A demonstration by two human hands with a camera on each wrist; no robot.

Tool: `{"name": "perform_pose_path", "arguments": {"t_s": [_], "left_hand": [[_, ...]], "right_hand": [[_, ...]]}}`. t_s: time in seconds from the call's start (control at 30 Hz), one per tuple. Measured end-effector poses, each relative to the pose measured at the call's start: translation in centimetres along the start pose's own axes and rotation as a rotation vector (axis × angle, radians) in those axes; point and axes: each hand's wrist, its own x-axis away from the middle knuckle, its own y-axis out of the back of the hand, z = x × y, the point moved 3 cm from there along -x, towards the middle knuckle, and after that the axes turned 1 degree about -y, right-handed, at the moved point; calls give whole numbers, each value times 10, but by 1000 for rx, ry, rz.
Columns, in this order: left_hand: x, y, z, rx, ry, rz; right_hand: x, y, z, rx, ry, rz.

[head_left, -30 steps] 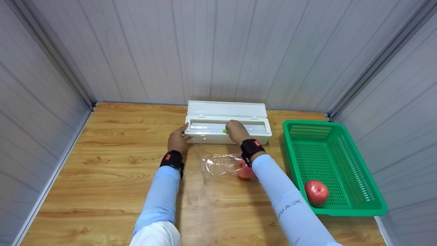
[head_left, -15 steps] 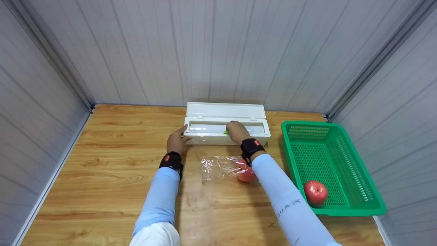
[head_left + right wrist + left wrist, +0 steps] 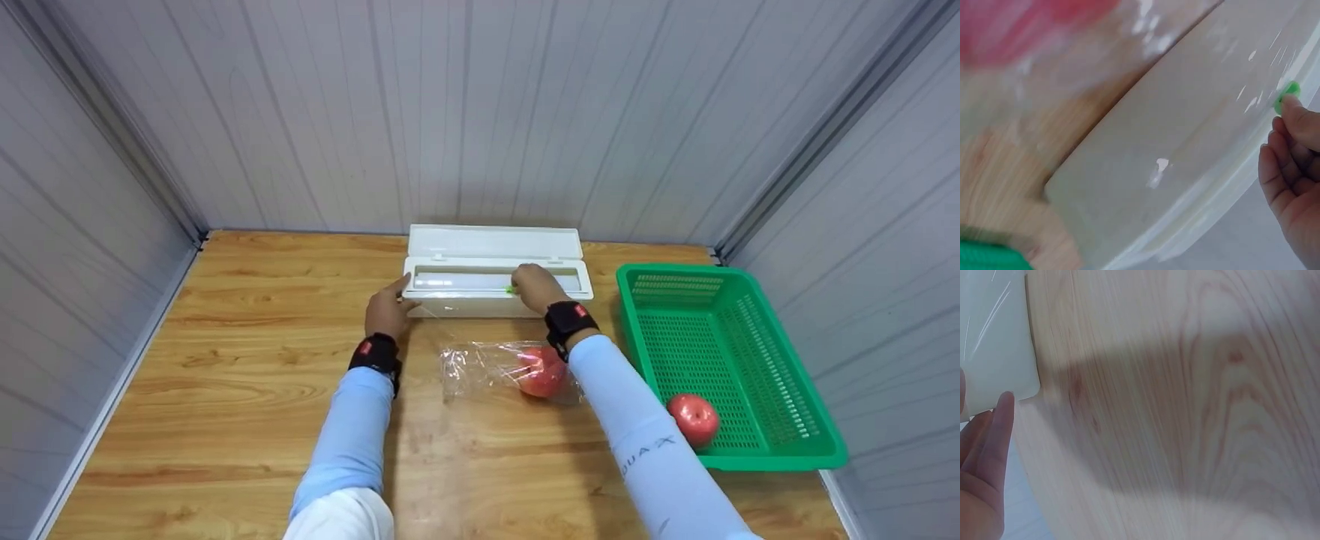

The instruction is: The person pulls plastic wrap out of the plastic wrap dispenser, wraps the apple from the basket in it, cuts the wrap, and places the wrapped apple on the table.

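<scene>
A white cling film dispenser (image 3: 480, 307) stands against the back wall, its lid (image 3: 495, 241) tipped back and a film roll (image 3: 457, 280) inside. My left hand (image 3: 386, 311) holds its left end, thumb and fingers at the corner; in the left wrist view a straight finger (image 3: 1000, 433) touches the casing. My right hand (image 3: 536, 289) pinches the small green slide cutter (image 3: 1287, 95) on the dispenser's front rail, right of the middle. Clear cling film (image 3: 480, 367) trails from the dispenser, crumpled over a red round fruit (image 3: 541, 373) on the table.
To the right stands a green perforated basket (image 3: 634, 337) holding another red round fruit (image 3: 694, 420) in its near left corner. Grey panel walls (image 3: 465, 112) enclose the wooden table (image 3: 247, 375) at the back and both sides.
My right hand has slid a little to the right along the dispenser with the green cutter, uncovering more of the wrapped fruit. The left hand stays at the left end.
</scene>
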Motion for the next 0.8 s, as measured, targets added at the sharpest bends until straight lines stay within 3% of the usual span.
{"name": "perform_pose_path", "arguments": {"t_s": [0.2, 0.37, 0.6, 0.8], "left_hand": [[-3, 9, 4, -6, 2, -26], [-1, 8, 5, -9, -15, -29], [-1, 0, 2, 29, -20, -18], [-2, -1, 1, 2, -11, -16]], "right_hand": [[8, 3, -23, 44, -47, -32], [12, 2, -33, 70, -61, -30], [18, 8, -30, 81, -131, 14], [18, 11, -24, 101, -218, -1]]}}
